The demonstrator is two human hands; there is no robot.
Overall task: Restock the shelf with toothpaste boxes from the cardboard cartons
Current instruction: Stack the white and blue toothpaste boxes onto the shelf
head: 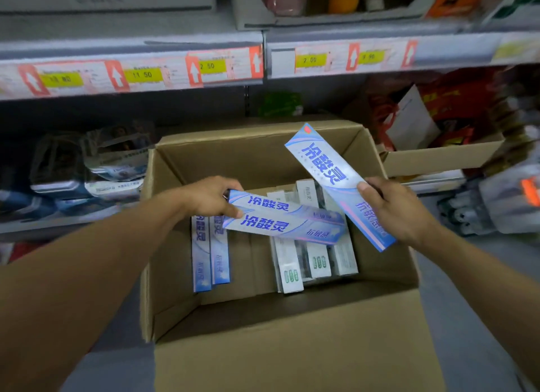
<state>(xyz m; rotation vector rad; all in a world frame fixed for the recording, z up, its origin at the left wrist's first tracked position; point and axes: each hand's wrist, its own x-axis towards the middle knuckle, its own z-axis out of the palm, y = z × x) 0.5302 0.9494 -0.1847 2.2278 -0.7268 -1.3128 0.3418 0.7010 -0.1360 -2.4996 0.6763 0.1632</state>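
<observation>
Carton (pixel 280 347) open below shelf (pixel 131 70). Left hand (pixel 210 197) grip pinches two stacked toothpaste boxes (pixel 280 219); right hand (pixel 400 210) grip holds another box (pixel 327 172), likely gathering a batch before shelving.

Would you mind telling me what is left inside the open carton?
Inside the carton: two blue toothpaste boxes at its left and white boxes with green marks at its right. The held box pair covers their far ends, hiding anything beneath.
</observation>
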